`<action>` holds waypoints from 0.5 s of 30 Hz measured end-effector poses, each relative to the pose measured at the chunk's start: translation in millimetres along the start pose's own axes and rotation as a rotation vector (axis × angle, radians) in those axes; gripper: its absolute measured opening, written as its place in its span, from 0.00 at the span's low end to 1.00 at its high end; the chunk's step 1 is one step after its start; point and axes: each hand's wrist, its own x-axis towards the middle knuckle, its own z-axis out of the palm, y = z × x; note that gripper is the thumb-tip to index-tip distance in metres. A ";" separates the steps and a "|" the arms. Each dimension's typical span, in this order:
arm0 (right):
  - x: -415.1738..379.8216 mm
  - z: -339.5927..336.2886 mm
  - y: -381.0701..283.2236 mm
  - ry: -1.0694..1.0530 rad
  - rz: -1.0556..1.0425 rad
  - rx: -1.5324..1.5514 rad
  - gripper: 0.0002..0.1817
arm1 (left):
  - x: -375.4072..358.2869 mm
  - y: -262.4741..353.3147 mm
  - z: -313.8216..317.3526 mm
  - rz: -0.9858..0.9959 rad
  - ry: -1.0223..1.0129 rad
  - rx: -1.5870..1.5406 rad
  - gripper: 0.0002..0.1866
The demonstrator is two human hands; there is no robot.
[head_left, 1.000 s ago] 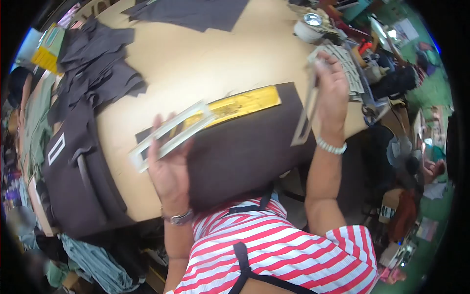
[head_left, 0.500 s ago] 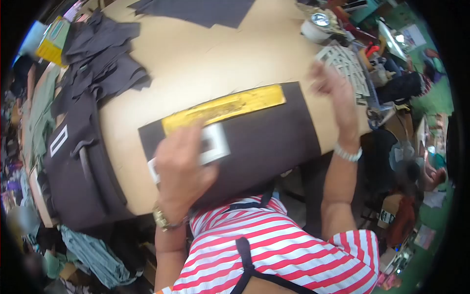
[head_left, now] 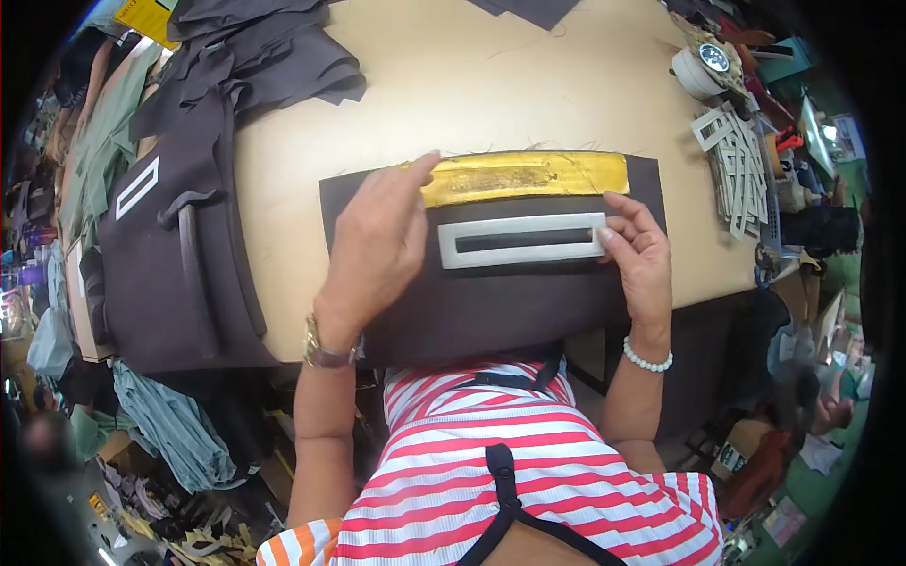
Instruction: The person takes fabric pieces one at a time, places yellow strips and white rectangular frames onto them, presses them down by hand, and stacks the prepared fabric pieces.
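A white rectangular frame [head_left: 519,224] with a long slot lies over the dark fabric panel [head_left: 491,311] in front of me. My right hand [head_left: 639,247] pinches the frame's right end between thumb and fingers. Along the panel's far edge lies a yellow strip [head_left: 528,177] with a worn, dark-marked middle. My left hand [head_left: 382,236] is at the strip's left end, its index finger stretched over the yellow; it holds nothing that I can see.
Dark fabric pieces [head_left: 255,57] are heaped at the back left. A curved metal tool [head_left: 193,274] and another white frame [head_left: 139,188] lie on dark cloth at left. Several pale frames [head_left: 736,170] and a tape roll [head_left: 696,73] are at right.
My right hand has come in from the right and now grips the white frame, which has moved right from near my left hand. My left hand has moved up to the yellow strip.
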 end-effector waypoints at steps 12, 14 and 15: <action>18.0 10.3 0.4 0.114 0.063 -0.205 0.22 | -2.2 -24.3 6.9 -0.074 -0.121 -0.038 0.38; 19.5 11.6 -3.0 0.112 0.075 -0.237 0.22 | -2.1 -24.3 6.6 -0.072 -0.123 -0.035 0.38; 20.2 12.1 -4.3 0.110 0.081 -0.253 0.22 | -2.2 -24.2 6.7 -0.072 -0.124 -0.033 0.38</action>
